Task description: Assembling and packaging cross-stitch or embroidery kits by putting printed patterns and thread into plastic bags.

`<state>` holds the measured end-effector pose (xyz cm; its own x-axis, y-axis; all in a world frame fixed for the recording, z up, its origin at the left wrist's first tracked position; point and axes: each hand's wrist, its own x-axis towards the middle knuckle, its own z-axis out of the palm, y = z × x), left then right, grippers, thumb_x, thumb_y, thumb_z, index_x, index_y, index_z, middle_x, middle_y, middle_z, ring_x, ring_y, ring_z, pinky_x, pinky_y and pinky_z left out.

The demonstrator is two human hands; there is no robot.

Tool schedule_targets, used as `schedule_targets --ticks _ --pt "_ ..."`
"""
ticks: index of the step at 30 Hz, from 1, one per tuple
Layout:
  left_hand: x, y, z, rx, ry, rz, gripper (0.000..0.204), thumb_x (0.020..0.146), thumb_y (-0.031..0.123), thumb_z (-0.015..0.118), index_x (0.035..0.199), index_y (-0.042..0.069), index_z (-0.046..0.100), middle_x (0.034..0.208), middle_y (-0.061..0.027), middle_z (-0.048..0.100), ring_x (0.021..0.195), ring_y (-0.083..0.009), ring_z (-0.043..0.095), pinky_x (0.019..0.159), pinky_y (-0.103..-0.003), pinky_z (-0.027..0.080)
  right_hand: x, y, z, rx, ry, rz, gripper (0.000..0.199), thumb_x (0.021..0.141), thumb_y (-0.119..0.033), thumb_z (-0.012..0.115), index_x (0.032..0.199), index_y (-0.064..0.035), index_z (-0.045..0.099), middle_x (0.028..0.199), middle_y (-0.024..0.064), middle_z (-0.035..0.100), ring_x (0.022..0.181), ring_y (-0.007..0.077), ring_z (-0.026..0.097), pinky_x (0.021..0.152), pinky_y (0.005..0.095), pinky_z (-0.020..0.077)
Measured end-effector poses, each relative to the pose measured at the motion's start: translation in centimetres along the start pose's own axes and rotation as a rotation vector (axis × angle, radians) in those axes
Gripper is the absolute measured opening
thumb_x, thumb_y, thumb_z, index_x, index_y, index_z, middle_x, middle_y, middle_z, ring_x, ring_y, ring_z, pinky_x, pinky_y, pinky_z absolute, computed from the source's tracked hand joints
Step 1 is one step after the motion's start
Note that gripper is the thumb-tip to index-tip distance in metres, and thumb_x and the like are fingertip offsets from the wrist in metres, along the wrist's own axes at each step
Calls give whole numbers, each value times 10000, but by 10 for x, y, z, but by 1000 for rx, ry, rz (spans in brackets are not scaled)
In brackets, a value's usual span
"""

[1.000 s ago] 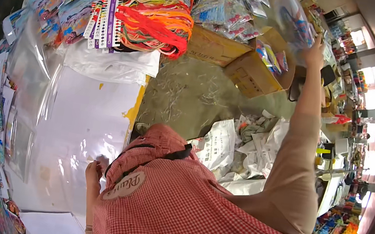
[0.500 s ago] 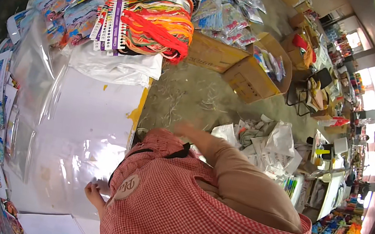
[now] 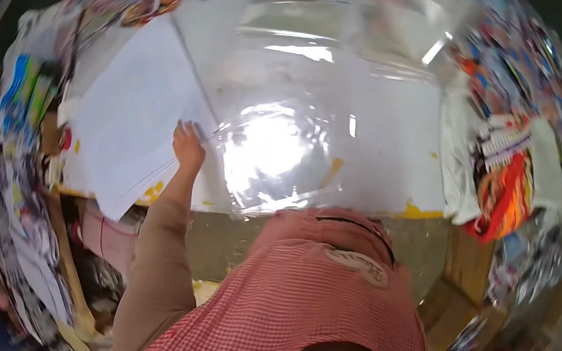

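My left hand (image 3: 189, 145) rests at the right edge of a stack of large white sheets (image 3: 137, 92) on the left of the table. Its fingers are stretched out and apart over the paper, somewhat blurred, with nothing visible in them. Just to its right lies a clear plastic bag (image 3: 277, 149), shining with glare. My right hand is out of view.
Clear plastic bags (image 3: 294, 17) lie on the white table (image 3: 395, 142). At its right sits a bundle of red and orange thread with punched cards (image 3: 508, 188). Printed packets (image 3: 507, 71) are piled behind it, and a cardboard box (image 3: 449, 313) stands below.
The view has swung left, bringing the table to the middle and the white sheets fully into sight. My left hand has moved onto the sheets' edge. My blurred right hand has left the picture.
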<state>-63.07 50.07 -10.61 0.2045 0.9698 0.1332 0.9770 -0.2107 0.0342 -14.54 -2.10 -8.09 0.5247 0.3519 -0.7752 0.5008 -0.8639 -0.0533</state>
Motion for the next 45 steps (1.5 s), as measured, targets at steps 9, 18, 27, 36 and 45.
schedule_targets --ticks 9,18,27,36,45 --pt "21 -21 -33 263 -299 -23 755 713 114 669 1377 105 309 1350 -302 339 1207 -470 396 920 -530 420 38 -136 -26 289 49 -268 356 857 -284 558 1099 -23 578 990 250 623 880 405 605 770 445 484" --pt "55 -97 -70 -145 -35 -277 236 681 190 596 829 5 582 795 -212 625 775 -411 597 721 -488 480 76 -131 2 169 114 -399 336 849 -279 557 1055 -15 578 987 252 620 873 414 600 761 456 481" --pt "-28 -25 -112 -385 -203 -252 273 625 190 647 810 1 582 757 -202 625 726 -389 606 665 -428 477 115 -70 -25 38 237 -453 320 842 -274 557 1015 -7 579 985 253 617 866 422 595 753 466 479" --pt "-77 27 -60 -633 -223 44 520 635 300 830 954 -32 588 807 -182 628 722 -288 599 689 -390 482 59 -198 -114 35 501 -421 259 790 -264 565 883 -33 635 842 208 650 835 390 620 761 469 486" --pt "-53 86 -140 -780 -289 -153 347 942 257 499 829 -64 567 645 -132 499 616 -157 414 572 -333 382 -19 -277 -131 274 464 -1008 350 776 -176 657 1096 -56 578 1103 163 589 1026 329 558 882 398 447"
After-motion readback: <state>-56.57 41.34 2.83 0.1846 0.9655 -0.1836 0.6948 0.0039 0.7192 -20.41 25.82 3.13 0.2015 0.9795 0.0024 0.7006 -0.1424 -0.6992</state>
